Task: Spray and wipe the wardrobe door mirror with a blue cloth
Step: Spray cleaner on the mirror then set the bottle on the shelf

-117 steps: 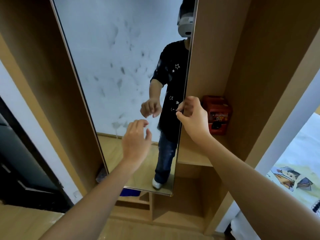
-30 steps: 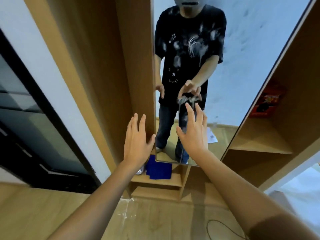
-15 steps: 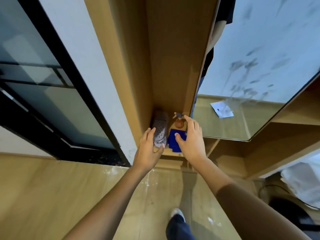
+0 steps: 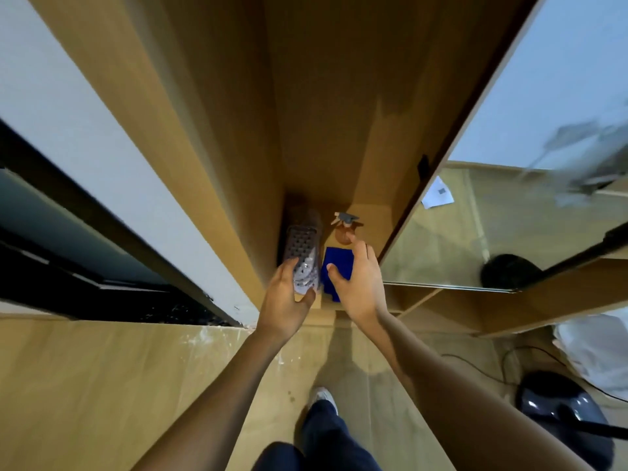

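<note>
Blue cloth [image 4: 336, 266], flat, squarish and matte, lies on the low wooden shelf [image 4: 372, 217]; the right hand [image 4: 360, 283] rests on it, thumb and fingers spread. Beside it, the left hand [image 4: 283, 297] touches a grey perforated slipper [image 4: 302, 253]. Behind stands an amber spray bottle [image 4: 345, 227]. The smeared mirror door [image 4: 530, 164] hangs right; no readable writing.

1. The tall wardrobe of light brown wood-look board [image 4: 323, 96] has a smooth, matt face with faint grain.
2. The door mirror of glossy glass [image 4: 543, 113] is streaked with dull grey smears.
3. The folded deep blue cloth [image 4: 336, 263] looks soft and matt.
4. The small amber translucent plastic spray bottle [image 4: 344, 229] carries a pale plastic trigger.
5. The grey perforated slipper [image 4: 301, 253] looks like matt rubbery plastic.
6. The light wooden floor [image 4: 102, 385] has a low sheen and whitish scuffs.
</note>
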Demonstrator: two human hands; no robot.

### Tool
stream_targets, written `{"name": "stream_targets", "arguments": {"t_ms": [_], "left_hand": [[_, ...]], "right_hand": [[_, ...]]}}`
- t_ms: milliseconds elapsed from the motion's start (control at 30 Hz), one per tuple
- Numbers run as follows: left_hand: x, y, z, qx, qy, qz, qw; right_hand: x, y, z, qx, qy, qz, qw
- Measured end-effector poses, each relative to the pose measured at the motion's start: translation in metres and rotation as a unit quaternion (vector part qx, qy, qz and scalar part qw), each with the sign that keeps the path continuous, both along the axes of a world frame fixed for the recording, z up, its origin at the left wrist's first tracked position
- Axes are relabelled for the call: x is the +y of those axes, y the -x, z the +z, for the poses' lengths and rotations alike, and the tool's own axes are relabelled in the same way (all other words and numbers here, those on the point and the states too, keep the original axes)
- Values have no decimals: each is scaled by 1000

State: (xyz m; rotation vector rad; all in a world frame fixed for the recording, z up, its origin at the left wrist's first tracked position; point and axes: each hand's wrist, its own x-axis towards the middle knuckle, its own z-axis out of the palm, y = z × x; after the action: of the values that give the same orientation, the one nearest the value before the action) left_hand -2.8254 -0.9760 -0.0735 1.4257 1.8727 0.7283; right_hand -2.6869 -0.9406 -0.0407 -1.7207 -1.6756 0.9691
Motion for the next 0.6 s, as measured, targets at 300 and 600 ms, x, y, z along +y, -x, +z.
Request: {"name": "stream_targets", "arguments": {"t_ms": [300, 600], "left_hand": [[67, 30, -45, -32, 6, -46, 998], [110, 52, -108, -61, 8, -111, 992]], "right_hand": [[61, 37, -41, 7, 51, -88, 995], [108, 65, -119, 33, 35, -197, 979]]}}
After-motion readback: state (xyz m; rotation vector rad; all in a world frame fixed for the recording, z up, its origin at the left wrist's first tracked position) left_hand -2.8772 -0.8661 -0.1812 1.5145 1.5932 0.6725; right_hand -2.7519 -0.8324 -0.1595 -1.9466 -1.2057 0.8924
